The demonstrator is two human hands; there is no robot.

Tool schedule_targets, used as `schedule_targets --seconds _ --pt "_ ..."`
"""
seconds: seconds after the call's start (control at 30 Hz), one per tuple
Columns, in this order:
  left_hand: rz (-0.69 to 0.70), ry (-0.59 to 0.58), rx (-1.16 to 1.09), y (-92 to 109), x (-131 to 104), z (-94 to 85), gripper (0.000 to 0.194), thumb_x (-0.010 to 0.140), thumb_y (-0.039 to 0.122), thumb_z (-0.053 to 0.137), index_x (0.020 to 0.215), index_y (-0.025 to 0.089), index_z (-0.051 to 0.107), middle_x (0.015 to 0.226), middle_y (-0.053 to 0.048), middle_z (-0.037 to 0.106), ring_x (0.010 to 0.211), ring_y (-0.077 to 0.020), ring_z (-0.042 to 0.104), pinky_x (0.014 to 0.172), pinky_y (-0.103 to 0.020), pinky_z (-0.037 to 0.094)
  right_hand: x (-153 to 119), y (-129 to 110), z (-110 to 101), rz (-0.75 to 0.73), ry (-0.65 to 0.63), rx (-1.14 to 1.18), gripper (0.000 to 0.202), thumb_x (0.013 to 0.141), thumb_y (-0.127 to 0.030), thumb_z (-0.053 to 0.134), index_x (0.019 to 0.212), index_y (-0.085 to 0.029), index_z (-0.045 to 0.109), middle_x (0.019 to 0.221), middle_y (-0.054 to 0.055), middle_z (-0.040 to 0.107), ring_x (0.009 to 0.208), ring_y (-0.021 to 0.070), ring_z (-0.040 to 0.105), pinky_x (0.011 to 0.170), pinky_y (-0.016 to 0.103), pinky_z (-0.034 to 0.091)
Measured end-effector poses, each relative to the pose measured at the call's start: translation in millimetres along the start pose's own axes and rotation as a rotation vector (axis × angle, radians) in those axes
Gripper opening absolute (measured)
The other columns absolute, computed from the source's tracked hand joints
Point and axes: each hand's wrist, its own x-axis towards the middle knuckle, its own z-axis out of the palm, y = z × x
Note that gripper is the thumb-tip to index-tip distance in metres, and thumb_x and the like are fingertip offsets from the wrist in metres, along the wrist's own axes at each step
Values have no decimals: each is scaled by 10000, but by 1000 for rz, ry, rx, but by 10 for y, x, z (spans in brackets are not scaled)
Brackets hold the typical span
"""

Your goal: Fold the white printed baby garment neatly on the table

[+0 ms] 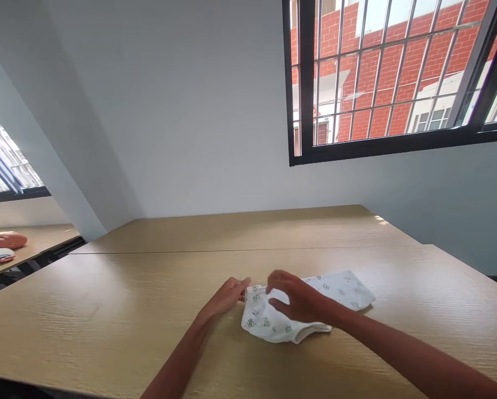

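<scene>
Daylight comes in through the barred window [392, 72] at far right, where the red brick wall [365, 83] outside is vivid and well exposed. The smaller window [7, 160] at far left is washed out to near white. Between them the indoor wall [198, 111] lies in dull, bluish grey shade. The tabletop [107, 321] carries pale, glossy sheen left and right, with a small sunlit fleck near its far right corner. A soft shadow falls on the near side of the white cloth [269, 324], whose small prints look slightly soft. Wide-angle distortion stretches the table and tilts the window frames toward the edges
</scene>
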Motion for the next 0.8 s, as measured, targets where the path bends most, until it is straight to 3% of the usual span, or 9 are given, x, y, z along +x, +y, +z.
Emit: schedule_targets --seconds 0.07,0.13,0.27,0.47,0.63,0.8 --pt "63 9 -65 -4 3 -8 512 868 569 425 559 169 506 665 -16 564 674 -158 522 683 -275 436 227 186 136 -69 27 37 242 797 -199 644 1037 -182 624 1065 99 623 978 211 587 839 332 478" --pt "100 30 -51 -7 -6 -33 453 837 493 517 535 156 537 760 -41 628 739 -172 561 701 -269 433 389 348 289 -77 14 114 173 786 -221 667 951 -175 640 937 72 661 862 190 619 777 310 488" --pt "93 67 7 7 -28 -65 378 816 400 550 538 148 596 825 -62 678 771 -187 596 716 -277 420 443 488 480 -37 -7 192 95 780 -254 679 806 -167 650 758 25 659 681 142 585 657 256 454" --pt "122 97 -20 76 -53 -27 417 836 351 510 468 158 497 844 -59 676 762 -185 582 710 -280 408 330 416 441 -43 25 231 173 787 -261 660 935 -175 635 775 7 621 678 128 528 650 248 422" --pt "165 102 5 115 -97 0 425 896 378 436 580 152 608 910 -66 681 836 -201 600 776 -275 427 353 330 422 -5 66 216 124 766 -261 661 853 -175 643 750 12 597 667 137 520 640 267 415" --pt "186 69 -41 -10 -18 -15 412 888 387 468 626 134 659 886 -81 683 813 -197 599 744 -272 438 340 359 405 115 -25 242 94 789 -227 600 860 -172 627 846 37 623 705 140 532 637 257 423"
